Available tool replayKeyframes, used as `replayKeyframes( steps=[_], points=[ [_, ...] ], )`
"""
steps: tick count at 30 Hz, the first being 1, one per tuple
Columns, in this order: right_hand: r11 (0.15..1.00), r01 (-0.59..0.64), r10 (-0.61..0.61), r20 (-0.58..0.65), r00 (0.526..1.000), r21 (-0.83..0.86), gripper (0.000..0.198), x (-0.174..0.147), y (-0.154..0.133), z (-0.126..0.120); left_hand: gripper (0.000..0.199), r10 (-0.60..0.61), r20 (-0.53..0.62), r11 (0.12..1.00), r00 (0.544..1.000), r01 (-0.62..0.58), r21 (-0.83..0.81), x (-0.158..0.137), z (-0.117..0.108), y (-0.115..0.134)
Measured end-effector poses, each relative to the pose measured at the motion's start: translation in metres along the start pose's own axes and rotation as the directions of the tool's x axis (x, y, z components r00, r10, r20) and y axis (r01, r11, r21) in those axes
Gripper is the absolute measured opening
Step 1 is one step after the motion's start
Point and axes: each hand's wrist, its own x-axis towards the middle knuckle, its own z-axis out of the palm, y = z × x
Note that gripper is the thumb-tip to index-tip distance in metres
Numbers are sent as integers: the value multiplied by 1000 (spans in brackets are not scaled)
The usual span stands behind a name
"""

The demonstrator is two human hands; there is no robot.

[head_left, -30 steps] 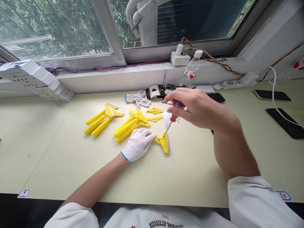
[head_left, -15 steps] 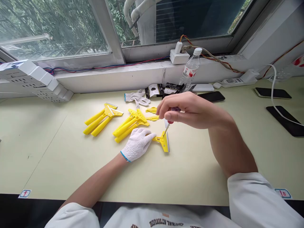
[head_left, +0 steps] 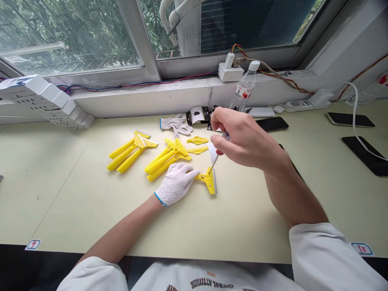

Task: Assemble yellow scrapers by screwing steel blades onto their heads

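Observation:
My left hand point(head_left: 176, 183), in a white knit glove with a blue cuff edge, is closed on the handle of a yellow scraper point(head_left: 209, 186) held down on the table. The scraper's metal blade faces right. My bare right hand point(head_left: 239, 137) grips a screwdriver point(head_left: 214, 162) from above; its handle is mostly hidden by the fingers. The tilted shaft meets the upper part of the scraper head, where a screw would be hidden under the tip. To the left lie more yellow scrapers point(head_left: 165, 163), and two loose yellow plates point(head_left: 197, 140) lie beyond the held one.
Another group of yellow scrapers point(head_left: 129, 155) lies farther left. A spare white glove point(head_left: 177, 124), black-and-white packets point(head_left: 197, 116) and a plastic bottle point(head_left: 244, 89) stand or lie along the sill. Phones point(head_left: 351, 119) and a power strip point(head_left: 303, 104) are at the right, white boxes point(head_left: 51, 103) at the left.
My right hand has turned at the wrist, its fingers shifting on the screwdriver handle. The screwdriver tip stays on the scraper head. My left hand has kept its place.

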Motion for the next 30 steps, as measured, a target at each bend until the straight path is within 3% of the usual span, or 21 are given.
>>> replayKeyframes(
  steps=[3,5,9,11,15,17,19,21,24,26,30],
  points=[
    [938,-175,153,-95,984,-301,17,-7,-4,-1,38,3,5,1000,1000,-3,5,0,-1,0],
    [916,-199,188,-68,980,-348,19,-10,-3,-5,38,3,10,1000,1000,-3,5,0,-1,0],
    [982,-42,66,129,989,-183,7,-12,5,-20,39,-5,14,1000,1000,5,0,1,-2,0],
    [996,63,-51,166,985,-65,13,-12,9,-28,39,-2,14,1000,1000,2,-1,1,-1,0],
    [960,202,-250,273,929,192,22,-9,12,-34,39,0,8,1000,1000,0,-2,0,0,-1],
    [948,215,-284,321,904,236,20,-6,11,-30,39,-9,5,1000,1000,9,-8,-1,0,0],
    [979,170,-198,298,934,116,25,-4,9,-22,40,-14,7,1000,1000,14,-16,-1,0,0],
    [994,38,-19,174,985,-107,33,-4,6,-14,40,-17,10,1000,1000,17,-19,-1,0,0],
    [960,-83,107,76,991,-268,22,-6,4,-10,41,-16,18,1000,1000,16,-16,-1,0,0],
    [979,-14,45,148,988,-203,10,-7,5,-14,41,-16,18,1000,1000,16,-16,-1,-1,-1],
    [979,201,-201,218,955,24,25,-8,10,-21,40,-16,7,1000,1000,16,-22,-1,0,0]
  ],
)
